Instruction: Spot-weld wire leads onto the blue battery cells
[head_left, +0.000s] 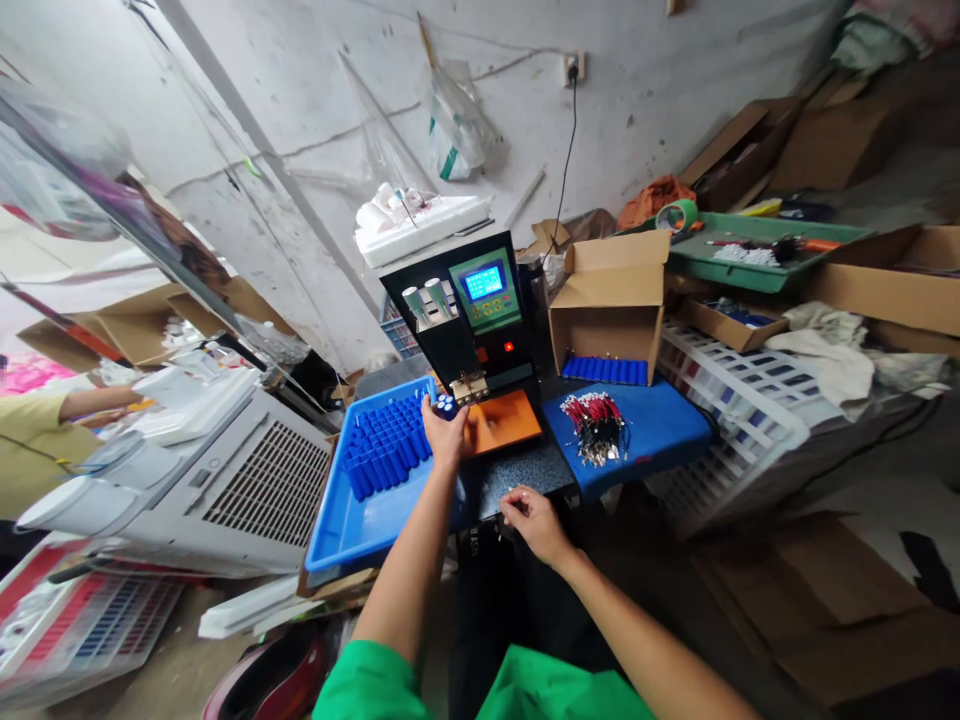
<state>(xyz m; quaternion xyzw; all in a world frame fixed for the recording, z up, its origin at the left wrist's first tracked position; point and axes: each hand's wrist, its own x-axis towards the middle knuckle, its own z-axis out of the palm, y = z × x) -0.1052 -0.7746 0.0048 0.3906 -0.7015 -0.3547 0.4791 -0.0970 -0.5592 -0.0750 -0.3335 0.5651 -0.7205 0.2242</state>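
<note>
My left hand [445, 435] grips a small pack of blue cylindrical battery cells [445, 404], their white ends showing. It holds the pack beside the electrode head [469, 388] of a black spot welder [487, 340] with a lit screen, at the left end of an orange plate [504, 422]. Over the front edge of the dark bench [517, 478], my right hand [534, 520] has its fingers curled into a pinch; anything in them is too small to name. To the left, a blue tray [360, 535] bears many upright blue cells [386, 445].
On a blue mat [660, 440] at the right lies a bundle of red and black wires [596, 425]. Behind it, an open carton [611, 285] holds blue cells. A white crate [739, 390] stands further right. A grey air cooler [255, 480] and another person's arm [94, 402] are at left.
</note>
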